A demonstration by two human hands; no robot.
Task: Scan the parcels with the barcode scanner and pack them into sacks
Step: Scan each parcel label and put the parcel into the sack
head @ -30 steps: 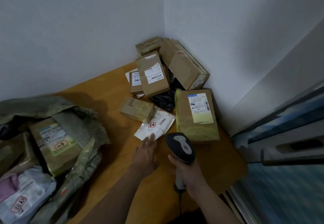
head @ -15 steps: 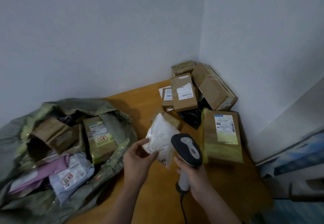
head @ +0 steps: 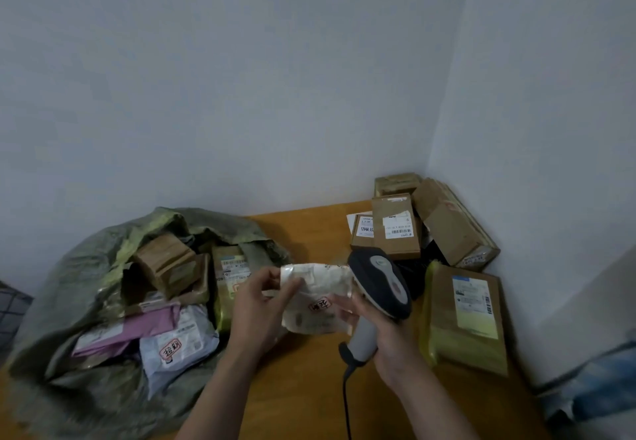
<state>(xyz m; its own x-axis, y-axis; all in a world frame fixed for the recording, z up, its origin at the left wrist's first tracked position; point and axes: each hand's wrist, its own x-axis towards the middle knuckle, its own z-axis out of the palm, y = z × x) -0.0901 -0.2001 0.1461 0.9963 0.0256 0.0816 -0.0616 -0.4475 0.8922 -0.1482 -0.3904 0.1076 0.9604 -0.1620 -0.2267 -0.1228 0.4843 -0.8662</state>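
Note:
My left hand (head: 258, 308) pinches the left edge of a small white soft parcel (head: 315, 298), held above the wooden table (head: 309, 391) with its red-stamped label facing me. My right hand (head: 385, 339) grips the handle of the black and grey barcode scanner (head: 382, 284), whose head sits against the parcel's right edge; its fingertips also touch the parcel. An open green sack (head: 86, 302) lies at the left, holding several parcels. More brown boxes (head: 395, 226) are stacked in the corner, and a yellow-wrapped parcel (head: 464, 315) lies at the right.
White walls meet in a corner behind the box pile. The scanner's cable (head: 346, 401) hangs down toward me over the table. A black bag (head: 413, 267) lies among the boxes. Blue fabric (head: 599, 384) shows at the lower right.
My left hand picked the white parcel off the table and brought it up beside the scanner, turning its label toward me. The view swung left, bringing the sack into sight.

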